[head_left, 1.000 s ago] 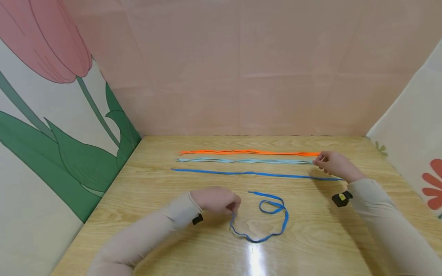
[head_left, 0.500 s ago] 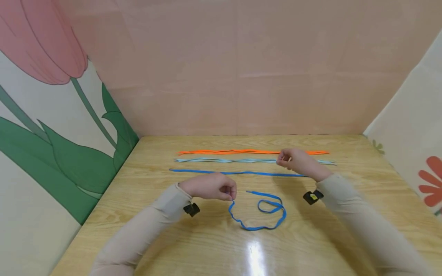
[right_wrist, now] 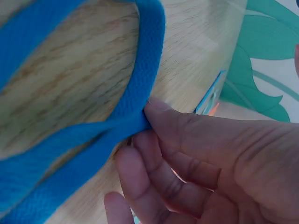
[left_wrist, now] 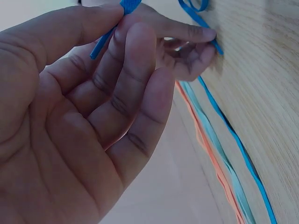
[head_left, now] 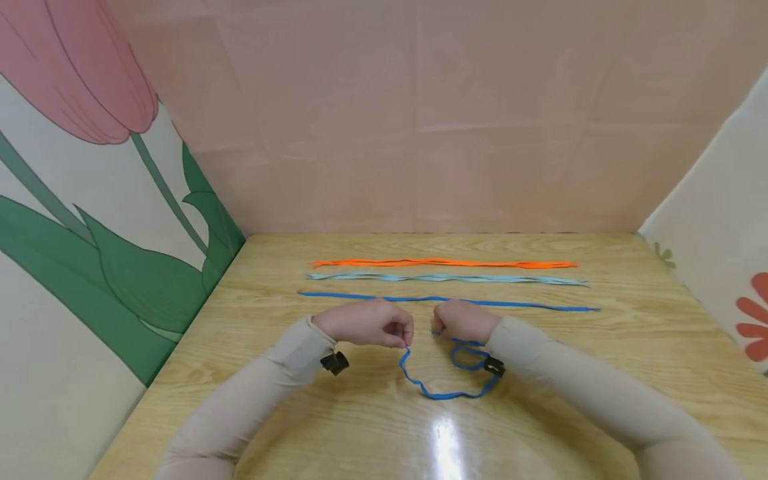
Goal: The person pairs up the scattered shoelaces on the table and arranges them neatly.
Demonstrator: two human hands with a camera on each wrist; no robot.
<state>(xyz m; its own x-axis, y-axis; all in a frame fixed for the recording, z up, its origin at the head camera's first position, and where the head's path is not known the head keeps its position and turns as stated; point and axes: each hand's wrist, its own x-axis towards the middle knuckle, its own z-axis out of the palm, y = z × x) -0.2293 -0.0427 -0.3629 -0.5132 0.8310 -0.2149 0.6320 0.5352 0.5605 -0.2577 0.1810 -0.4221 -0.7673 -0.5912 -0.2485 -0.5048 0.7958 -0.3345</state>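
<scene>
A loose blue shoelace [head_left: 447, 396] curves across the table between the two hands, with a small loop under the right wrist. My left hand [head_left: 372, 325] pinches it close to one end between thumb and forefinger, raised off the tabletop; the short blue tip [left_wrist: 98, 46] pokes out past the fingers in the left wrist view. Down at the table, my right hand [head_left: 467, 321] has thumb and forefinger on the lace's other end. The right wrist view shows the flat blue band [right_wrist: 140, 79] meeting that thumb [right_wrist: 163, 112].
Behind the hands lies a straight blue shoelace [head_left: 540, 307], partly hidden by them. Farther back, light blue laces [head_left: 444, 277] and orange laces [head_left: 444, 262] stretch in parallel rows. A pink backdrop [head_left: 414, 133] rises at the table's far edge.
My right hand has come from the far right ends of the rows down and left to the loose shoelace's end. My left hand has lifted its end slightly and moved away from me.
</scene>
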